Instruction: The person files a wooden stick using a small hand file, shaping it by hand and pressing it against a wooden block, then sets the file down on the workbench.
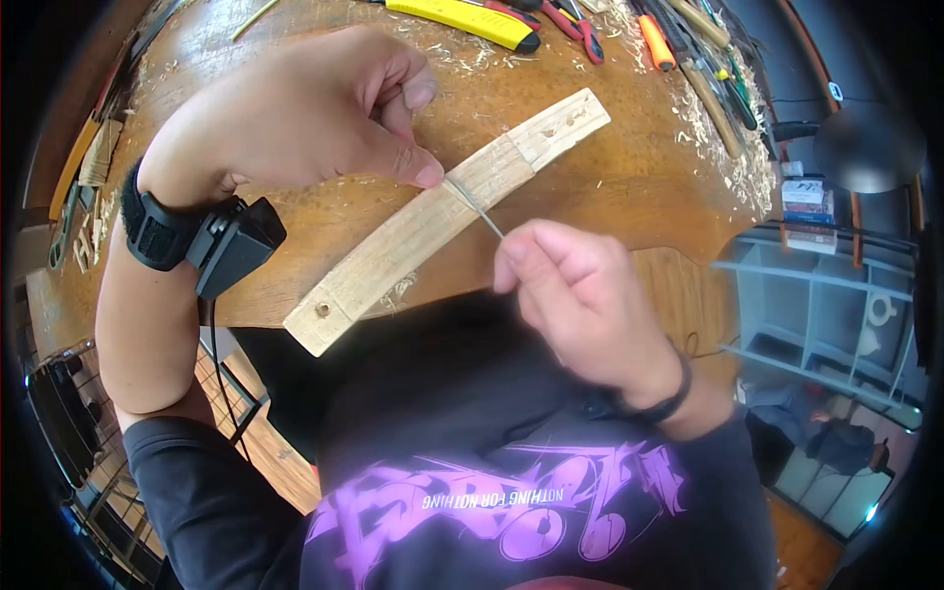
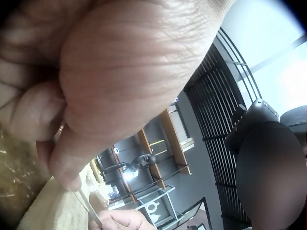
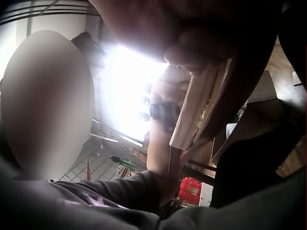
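Observation:
A curved strip of pale wood (image 1: 403, 236) lies slanted over the table's front edge, with a hole near its lower end and a scored section near its upper end. Across its middle runs a thin grey metal strip (image 1: 476, 206). My left hand (image 1: 305, 113) pinches the strip's far end at the thumb tip, its other fingers curled. From the near side, my right hand (image 1: 580, 295) grips the strip's other end between thumb and curled fingers. In the left wrist view, the metal strip (image 2: 90, 208) spans between both hands, close over the wood (image 2: 53, 211).
A yellow-handled cutter (image 1: 462, 22), red-handled pliers (image 1: 575, 29) and an orange-handled tool (image 1: 655, 44) lie at the table's back. Wood shavings (image 1: 723, 167) are scattered on the right. A light-blue shelf (image 1: 816, 324) stands beyond the table, and a seated person (image 1: 846, 442) is farther off.

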A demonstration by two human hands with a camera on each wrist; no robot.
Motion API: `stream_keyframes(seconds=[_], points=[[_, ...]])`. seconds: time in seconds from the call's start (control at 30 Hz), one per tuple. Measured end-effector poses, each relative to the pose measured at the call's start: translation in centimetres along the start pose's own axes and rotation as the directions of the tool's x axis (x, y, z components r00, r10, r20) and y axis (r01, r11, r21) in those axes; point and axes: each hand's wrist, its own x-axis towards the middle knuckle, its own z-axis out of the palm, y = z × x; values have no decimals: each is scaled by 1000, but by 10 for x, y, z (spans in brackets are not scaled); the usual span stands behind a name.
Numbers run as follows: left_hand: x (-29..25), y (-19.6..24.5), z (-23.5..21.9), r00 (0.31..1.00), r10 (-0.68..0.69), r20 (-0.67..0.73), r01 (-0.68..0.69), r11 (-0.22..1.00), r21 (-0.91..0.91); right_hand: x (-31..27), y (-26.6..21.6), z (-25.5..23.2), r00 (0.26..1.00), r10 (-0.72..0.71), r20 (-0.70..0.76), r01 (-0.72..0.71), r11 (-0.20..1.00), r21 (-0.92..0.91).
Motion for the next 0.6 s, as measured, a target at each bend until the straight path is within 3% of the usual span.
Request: stream_keyframes(seconds=[0.1,0.13,0.17,0.27,0.37,0.43,0.6], points=[[0,-3,-1,1000,-26,4,25,996,86,6,-5,4,999,-8,-52,8,1000,-8],[2,-6,4,998,58,6,-57,992,-115,9,-4,5,999,3,-52,-4,1000,-14],[3,-2,5,998,62,7,-61,991,-123,13,-3,6,999,-11,-45,10,1000,-16],[0,7,0,999,-48,21,49,998,-46,8,2,3,1000,-11,-17,11,1000,6],[1,-2,3,1000,-18,21,19,998,-63,8,-2,3,1000,4,-1,-4,1000,8],[2,-12,7,995,94,-27,-95,995,-20,9,-1,6,1000,11,-12,-11,1000,-5],[-4,9,0,999,-32,-11,32,999,-20,6,-5,5,1000,18,-12,-18,1000,7]])
